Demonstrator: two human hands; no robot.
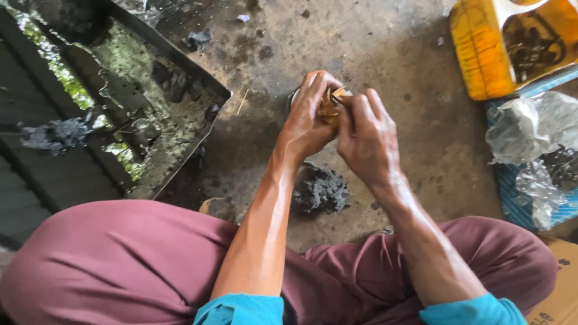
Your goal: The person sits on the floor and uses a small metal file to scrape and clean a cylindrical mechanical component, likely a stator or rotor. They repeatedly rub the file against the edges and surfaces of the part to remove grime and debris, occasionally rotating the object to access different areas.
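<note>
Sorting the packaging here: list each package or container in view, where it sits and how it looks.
Yellow plastic jug: top right on the floor, cut open, dark bits inside.
Crumpled clear plastic bags: right edge, on a blue woven sack.
Cardboard box: bottom right corner, brown, only partly visible.
No signs or screens.

A tan-and-orange piece (330, 108) is seen between the two hands. The trousers (120, 265) are maroon; the sleeve cuffs (241, 310) are teal. Far right, a jug (481, 48) is coloured yellow-orange — translucent, with dark contents. The floor (385, 42) is mottled grey-brown with dark stains. A dark tray (198, 78) at far left is speckled green — and a blue woven sack (512, 198) is striped pale.
</note>
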